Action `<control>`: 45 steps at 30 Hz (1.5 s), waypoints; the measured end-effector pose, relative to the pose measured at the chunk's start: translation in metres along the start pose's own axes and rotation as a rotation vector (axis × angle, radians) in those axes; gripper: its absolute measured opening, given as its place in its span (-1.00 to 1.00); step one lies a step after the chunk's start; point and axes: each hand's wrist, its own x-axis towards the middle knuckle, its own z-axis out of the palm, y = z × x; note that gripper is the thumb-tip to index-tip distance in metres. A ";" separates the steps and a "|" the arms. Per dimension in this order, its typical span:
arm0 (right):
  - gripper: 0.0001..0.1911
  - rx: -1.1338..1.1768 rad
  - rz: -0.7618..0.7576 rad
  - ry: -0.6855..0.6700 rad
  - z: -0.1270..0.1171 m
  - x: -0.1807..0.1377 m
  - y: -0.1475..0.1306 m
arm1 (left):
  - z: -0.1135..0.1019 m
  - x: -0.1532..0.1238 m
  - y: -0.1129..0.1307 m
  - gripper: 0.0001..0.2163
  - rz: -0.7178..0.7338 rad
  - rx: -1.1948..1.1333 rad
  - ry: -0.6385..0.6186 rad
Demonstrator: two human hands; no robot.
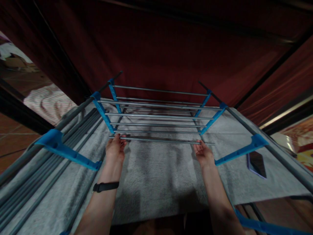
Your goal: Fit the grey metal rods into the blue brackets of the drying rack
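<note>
A thin grey metal rod [158,140] lies level across the middle of a rack frame, one end in each of my hands. My left hand [115,147], with a black band on its wrist, is closed on the rod's left part. My right hand [203,151] pinches it close to the right end. Behind the rod, several similar rods join blue plastic brackets, such as the far left bracket [104,112] and the far right bracket [213,119]. Nearer me, a left bracket [68,151] and a right bracket [241,153] have no rod between them.
A bundle of grey rods [52,166] lies along the left side of the grey towel-like cloth [156,192]. On the right is a phone [256,164]. Dark red curtains [156,49] hang behind the rack. A striped cloth [50,104] sits at the left.
</note>
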 end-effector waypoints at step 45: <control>-0.85 -0.128 0.151 -0.386 0.021 -0.071 0.084 | 0.022 -0.077 -0.097 -0.86 -0.313 0.027 -0.620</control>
